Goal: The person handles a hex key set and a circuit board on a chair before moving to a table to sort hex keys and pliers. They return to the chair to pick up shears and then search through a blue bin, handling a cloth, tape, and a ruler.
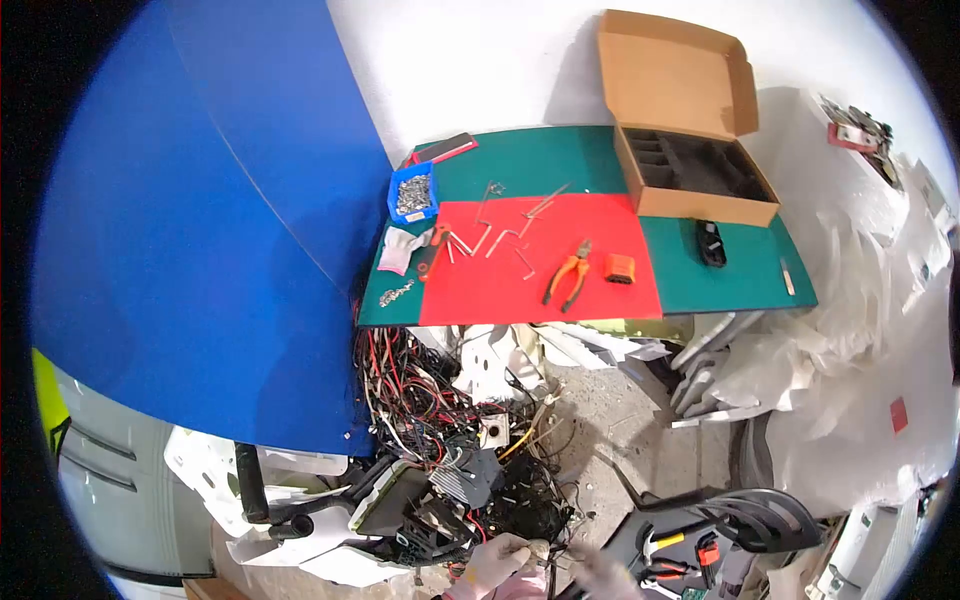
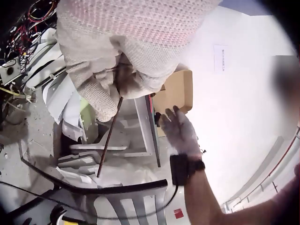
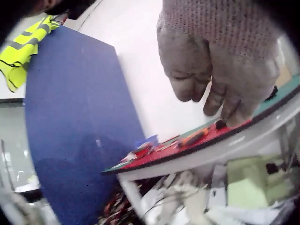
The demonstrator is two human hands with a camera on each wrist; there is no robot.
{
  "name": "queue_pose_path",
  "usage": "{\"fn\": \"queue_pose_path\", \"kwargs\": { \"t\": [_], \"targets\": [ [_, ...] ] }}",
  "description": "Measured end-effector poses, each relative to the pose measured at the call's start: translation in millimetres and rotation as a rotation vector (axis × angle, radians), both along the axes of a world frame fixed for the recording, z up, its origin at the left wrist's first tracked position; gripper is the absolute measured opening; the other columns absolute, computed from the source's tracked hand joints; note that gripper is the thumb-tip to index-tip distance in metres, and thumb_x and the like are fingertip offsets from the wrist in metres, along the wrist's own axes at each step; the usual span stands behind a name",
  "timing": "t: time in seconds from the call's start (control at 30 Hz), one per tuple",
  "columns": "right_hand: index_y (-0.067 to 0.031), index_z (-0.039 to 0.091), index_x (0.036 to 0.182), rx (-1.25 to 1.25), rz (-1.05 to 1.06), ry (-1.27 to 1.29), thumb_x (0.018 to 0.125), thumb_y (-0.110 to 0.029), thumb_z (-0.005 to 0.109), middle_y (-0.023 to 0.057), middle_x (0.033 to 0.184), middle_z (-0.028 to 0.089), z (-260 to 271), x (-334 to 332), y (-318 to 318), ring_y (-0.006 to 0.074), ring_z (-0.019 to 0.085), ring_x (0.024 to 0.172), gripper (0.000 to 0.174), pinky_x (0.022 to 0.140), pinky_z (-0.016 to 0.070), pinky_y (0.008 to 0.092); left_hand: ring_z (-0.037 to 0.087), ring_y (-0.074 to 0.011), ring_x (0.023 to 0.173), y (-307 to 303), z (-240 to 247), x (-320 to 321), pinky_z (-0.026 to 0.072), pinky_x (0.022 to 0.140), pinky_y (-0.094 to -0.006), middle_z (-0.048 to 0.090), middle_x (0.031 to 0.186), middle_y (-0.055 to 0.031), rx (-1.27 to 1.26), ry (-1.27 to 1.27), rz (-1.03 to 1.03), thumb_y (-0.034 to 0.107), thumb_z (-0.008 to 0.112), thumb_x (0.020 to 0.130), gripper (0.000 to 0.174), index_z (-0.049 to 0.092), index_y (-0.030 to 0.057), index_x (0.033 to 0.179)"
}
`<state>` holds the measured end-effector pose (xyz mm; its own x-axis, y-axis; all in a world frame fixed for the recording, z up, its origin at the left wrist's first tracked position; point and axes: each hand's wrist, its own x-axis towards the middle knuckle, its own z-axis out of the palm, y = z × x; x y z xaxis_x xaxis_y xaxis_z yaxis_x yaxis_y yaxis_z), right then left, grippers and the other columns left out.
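Both hands wear pale knit gloves. My left hand [image 1: 497,562], low in the head view, has its fingers curled. In the left wrist view it grips a thin dark rod [image 2: 108,143], which sticks out past the fingers; its other end is hidden in the glove. My right hand [image 2: 180,133] is raised apart from the left one, fingers loosely extended and nothing seen in them. It is blurred at the bottom of the head view. In the right wrist view its fingers hang in front of the table edge [image 3: 197,152].
On the table lie orange-handled pliers [image 1: 570,275], several hex keys [image 1: 500,240], an orange block [image 1: 620,268], a blue bin of screws [image 1: 413,193] and an open cardboard box [image 1: 700,190]. Tangled cables [image 1: 400,385] and a tray of tools [image 1: 640,530] lie below.
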<state>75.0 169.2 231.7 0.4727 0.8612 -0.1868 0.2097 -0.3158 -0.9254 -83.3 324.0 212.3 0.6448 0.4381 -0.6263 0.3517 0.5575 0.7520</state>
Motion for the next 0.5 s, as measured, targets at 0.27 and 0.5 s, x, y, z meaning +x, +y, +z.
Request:
{"fn": "queue_pose_path", "kwargs": {
  "t": [0.27, 0.5],
  "targets": [
    [-0.0001, 0.060, 0.103, -0.193, -0.444, 0.683, 0.086, -0.009, 0.057, 0.0063, 0.090, 0.062, 14, -82, -163, 0.0130, 0.057, 0.084, 0.019, 0.075, 0.0452, 0.0240, 0.061, -0.0106, 0.079, -127, -26, -8, 0.0492, 0.067, -0.0245, 0.063, 0.091, -0.0036, 0.154, 0.004, -0.415, 0.012, 0.055, 0.088, 0.025, 0.052, 0.0023, 0.111],
    [-0.0029, 0.057, 0.106, -0.083, -0.772, 0.516, 0.085, -0.012, 0.057, 0.0048, 0.079, 0.061, -53, -118, -279, 0.0110, 0.057, 0.067, 0.023, 0.045, 0.0439, 0.0208, 0.060, -0.0121, 0.067, -227, 4, 10, 0.0487, 0.061, -0.0221, 0.061, 0.079, -0.0044, 0.009, 0.089, -0.454, 0.009, 0.055, 0.087, 0.013, 0.057, -0.0013, 0.095]
  ]
}}
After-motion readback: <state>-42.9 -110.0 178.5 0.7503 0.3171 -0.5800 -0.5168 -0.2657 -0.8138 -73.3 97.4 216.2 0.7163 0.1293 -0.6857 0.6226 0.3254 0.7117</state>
